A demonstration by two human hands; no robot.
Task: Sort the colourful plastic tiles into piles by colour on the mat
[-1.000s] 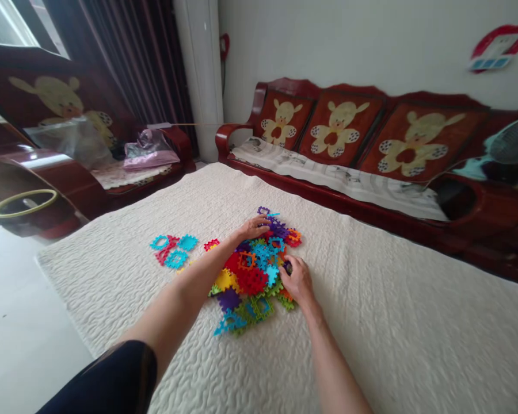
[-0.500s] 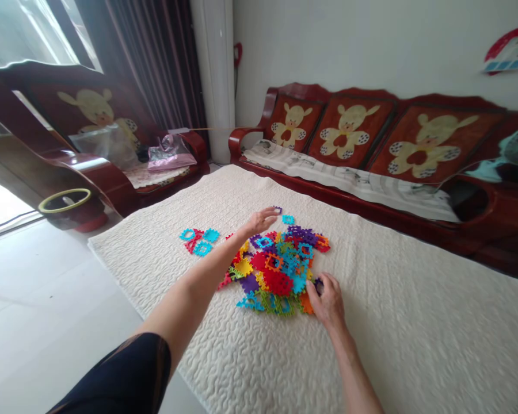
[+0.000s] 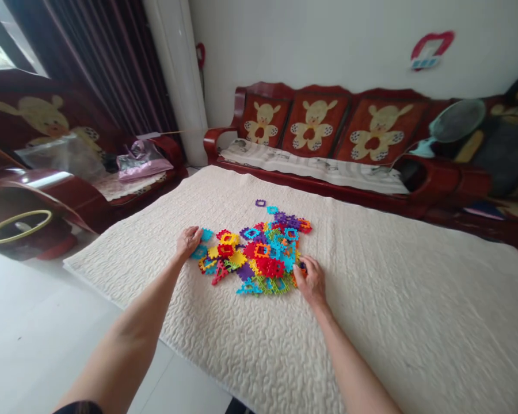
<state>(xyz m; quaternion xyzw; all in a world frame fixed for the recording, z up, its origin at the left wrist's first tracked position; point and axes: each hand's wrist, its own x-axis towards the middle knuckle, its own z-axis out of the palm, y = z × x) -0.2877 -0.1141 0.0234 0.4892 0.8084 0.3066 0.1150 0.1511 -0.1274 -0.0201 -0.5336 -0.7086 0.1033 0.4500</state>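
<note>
A loose pile of colourful plastic interlocking pieces [image 3: 270, 267] lies on the quilted cream cover [image 3: 250, 339]. My left hand [image 3: 189, 241] is at the left end of the pile, fingers lowered beside a light-blue piece [image 3: 206, 234] and partly over another blue one [image 3: 199, 252]. It does not visibly hold either. At the pile's right edge rests my right hand [image 3: 313, 282], thumb and fingers apart around the edge pieces; a dark piece shows by its fingers. Behind the pile, a purple frame piece [image 3: 261, 203] and a light-blue frame piece [image 3: 271, 210] lie apart.
A red wooden sofa [image 3: 319, 169] with bear cushions stands behind the covered table. To the left is an armchair [image 3: 82, 190] holding a pink bag [image 3: 142, 161]. A bin [image 3: 19, 227] stands on the floor, and a fan [image 3: 457, 121] is at the right.
My left hand has moved from the far side of the pile, by the purple frame piece, to the left end. My right hand stays at the right edge. The view has turned right.
</note>
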